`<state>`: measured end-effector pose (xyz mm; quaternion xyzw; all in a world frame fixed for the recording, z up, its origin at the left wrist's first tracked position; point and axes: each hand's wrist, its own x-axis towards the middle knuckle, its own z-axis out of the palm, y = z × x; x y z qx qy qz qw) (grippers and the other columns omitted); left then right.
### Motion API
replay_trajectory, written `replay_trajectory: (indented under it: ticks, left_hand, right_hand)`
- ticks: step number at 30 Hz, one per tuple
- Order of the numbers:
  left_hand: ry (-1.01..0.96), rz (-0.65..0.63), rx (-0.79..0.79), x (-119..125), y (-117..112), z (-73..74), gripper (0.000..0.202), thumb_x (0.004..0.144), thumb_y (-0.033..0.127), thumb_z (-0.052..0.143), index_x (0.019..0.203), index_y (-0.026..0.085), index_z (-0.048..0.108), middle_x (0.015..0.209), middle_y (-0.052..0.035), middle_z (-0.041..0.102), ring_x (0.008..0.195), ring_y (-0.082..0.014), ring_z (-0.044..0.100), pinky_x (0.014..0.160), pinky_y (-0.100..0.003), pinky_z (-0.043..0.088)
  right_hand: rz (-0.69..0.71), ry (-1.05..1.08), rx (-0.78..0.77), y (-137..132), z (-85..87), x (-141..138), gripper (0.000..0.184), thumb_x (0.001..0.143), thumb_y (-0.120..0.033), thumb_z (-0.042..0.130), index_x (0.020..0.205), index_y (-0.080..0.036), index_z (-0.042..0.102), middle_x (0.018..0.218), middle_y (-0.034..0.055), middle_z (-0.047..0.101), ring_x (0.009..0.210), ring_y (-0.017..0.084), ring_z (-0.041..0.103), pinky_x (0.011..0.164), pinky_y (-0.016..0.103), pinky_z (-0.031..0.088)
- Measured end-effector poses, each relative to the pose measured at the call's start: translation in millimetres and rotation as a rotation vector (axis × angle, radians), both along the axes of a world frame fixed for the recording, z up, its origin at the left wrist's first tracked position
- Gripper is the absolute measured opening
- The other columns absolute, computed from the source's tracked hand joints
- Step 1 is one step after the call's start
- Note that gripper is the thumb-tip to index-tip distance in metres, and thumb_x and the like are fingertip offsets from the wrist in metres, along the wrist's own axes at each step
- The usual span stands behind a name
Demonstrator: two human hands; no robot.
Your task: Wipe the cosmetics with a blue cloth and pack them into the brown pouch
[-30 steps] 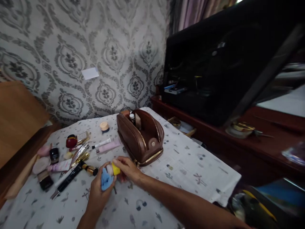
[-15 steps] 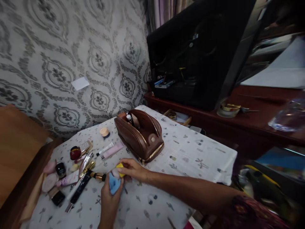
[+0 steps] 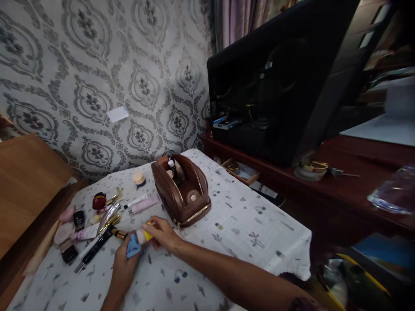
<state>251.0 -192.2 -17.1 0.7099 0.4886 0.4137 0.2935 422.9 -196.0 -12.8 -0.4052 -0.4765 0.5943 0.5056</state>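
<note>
My left hand [image 3: 121, 262] is closed around a light blue cloth [image 3: 133, 246]. My right hand [image 3: 164, 233] pinches a small pale container with a yellow lid [image 3: 148, 232]; its pale end meets the cloth. Just beyond my hands, an open brown toiletry bag [image 3: 170, 203] stands with a white-capped bottle [image 3: 171, 164] inside. A pink tube [image 3: 144, 204] lies between the bag and the other cosmetics. To the left are a black tube [image 3: 95, 249], a makeup brush [image 3: 68, 252], a dark red jar [image 3: 99, 201] and a black-capped bottle [image 3: 78, 220].
A patterned white cloth [image 3: 207, 268] covers the table. At the back sits a beige-lidded jar [image 3: 139, 179]. A black screen [image 3: 259, 95] stands on the dark red cabinet [image 3: 340, 168] to the right, with an open drawer [image 3: 241, 170] below. Brown board [image 3: 32, 172] borders the left.
The view has shifted, and both hands appear further left in it. The pale container shows more clearly between cloth and right fingers. Both hands keep their holds.
</note>
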Motion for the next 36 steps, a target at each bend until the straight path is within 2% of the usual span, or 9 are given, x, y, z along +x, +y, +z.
replay_trajectory:
  ticks: [4, 7, 12, 15, 19, 23, 27, 31, 36]
  left_hand:
    - [-0.058, 0.097, 0.035, -3.1, 0.7, -2.9, 0.046, 0.068, 0.059, 0.071, 0.09, 0.018, 0.073, 0.094, -0.0086, 0.077, 0.089, -0.03, 0.07, 0.081, -0.037, 0.058]
    - [-0.149, 0.146, -0.025, -1.7, -0.8, 2.1, 0.044, 0.067, 0.055, 0.072, 0.091, 0.018, 0.072, 0.094, -0.0065, 0.075, 0.084, -0.027, 0.069, 0.07, -0.032, 0.058]
    - [-0.251, 0.175, 0.037, 16.2, 6.3, 32.4, 0.03, 0.073, 0.036, 0.067, 0.099, 0.02, 0.069, 0.098, -0.0031, 0.073, 0.092, -0.0227, 0.066, 0.082, -0.029, 0.056]
    - [-0.196, 0.054, 0.15, 44.8, 17.6, 60.3, 0.035, 0.074, 0.03, 0.064, 0.107, 0.02, 0.067, 0.104, -0.0039, 0.071, 0.097, -0.0239, 0.066, 0.083, -0.03, 0.056]
    - [0.088, -0.178, 0.45, 92.4, 32.1, 91.4, 0.039, 0.076, 0.019, 0.053, 0.112, 0.018, 0.069, 0.11, -0.0084, 0.07, 0.105, -0.0282, 0.065, 0.091, -0.04, 0.055]
    - [0.584, -0.408, 0.672, 119.4, 36.1, 107.2, 0.073, 0.066, -0.001, 0.046, 0.134, 0.023, 0.059, 0.138, -0.0086, 0.059, 0.135, -0.0305, 0.047, 0.109, -0.05, 0.046]
    - [0.724, -0.43, 0.762, 116.4, 31.3, 106.9, 0.077, 0.066, -0.007, 0.043, 0.136, 0.022, 0.054, 0.144, -0.0087, 0.055, 0.139, -0.0294, 0.043, 0.108, -0.051, 0.049]
    - [0.642, -0.34, 0.833, 106.8, 26.6, 93.1, 0.069, 0.071, -0.007, 0.042, 0.134, 0.021, 0.054, 0.14, -0.0115, 0.057, 0.137, -0.0292, 0.045, 0.109, -0.049, 0.048]
    - [0.512, -0.301, 0.842, 107.8, 25.4, 76.7, 0.067, 0.082, -0.006, 0.04, 0.142, 0.022, 0.047, 0.144, -0.012, 0.052, 0.141, -0.0265, 0.042, 0.115, -0.047, 0.042]
  right_hand:
    - [-0.031, -0.014, -0.007, -3.5, -0.7, -2.3, 0.04, 0.077, -0.049, 0.077, 0.096, -0.021, 0.057, 0.06, -0.0094, 0.053, 0.044, 0.008, 0.047, 0.042, 0.019, 0.035]
    - [-0.068, -0.017, 0.023, -5.7, 0.8, -3.9, 0.038, 0.071, -0.035, 0.081, 0.099, -0.021, 0.06, 0.067, -0.0076, 0.054, 0.055, 0.01, 0.052, 0.049, 0.02, 0.038]
    - [-0.127, -0.007, 0.16, -16.8, 30.8, 9.5, 0.043, 0.064, -0.028, 0.085, 0.102, -0.022, 0.065, 0.075, -0.0055, 0.058, 0.069, 0.012, 0.054, 0.062, 0.023, 0.042]
    - [-0.14, 0.051, 0.306, -29.8, 68.5, 36.7, 0.041, 0.069, -0.033, 0.082, 0.105, -0.022, 0.066, 0.084, -0.0029, 0.063, 0.074, 0.014, 0.058, 0.067, 0.025, 0.046]
    - [-0.236, 0.099, 0.451, -36.6, 116.4, 88.8, 0.036, 0.076, -0.034, 0.075, 0.107, -0.022, 0.063, 0.095, -0.0003, 0.065, 0.086, 0.015, 0.062, 0.076, 0.026, 0.05]
    - [-0.401, 0.047, 0.499, -18.8, 133.3, 135.5, 0.038, 0.076, -0.037, 0.073, 0.107, -0.021, 0.057, 0.091, 0.0003, 0.065, 0.078, 0.015, 0.062, 0.07, 0.026, 0.051]
    - [-0.481, -0.226, 0.524, 5.0, 130.1, 161.9, 0.036, 0.079, -0.034, 0.071, 0.108, -0.019, 0.057, 0.084, -0.001, 0.064, 0.072, 0.015, 0.061, 0.068, 0.029, 0.051]
    - [-0.479, -0.691, 0.622, 23.3, 132.6, 167.6, 0.034, 0.082, -0.021, 0.07, 0.114, -0.018, 0.061, 0.103, 0.0042, 0.068, 0.093, 0.019, 0.064, 0.085, 0.032, 0.049]
    - [-0.218, -1.194, 0.535, 49.2, 141.4, 155.5, 0.037, 0.085, -0.024, 0.071, 0.119, -0.012, 0.061, 0.117, 0.0139, 0.067, 0.108, 0.026, 0.064, 0.088, 0.031, 0.047]
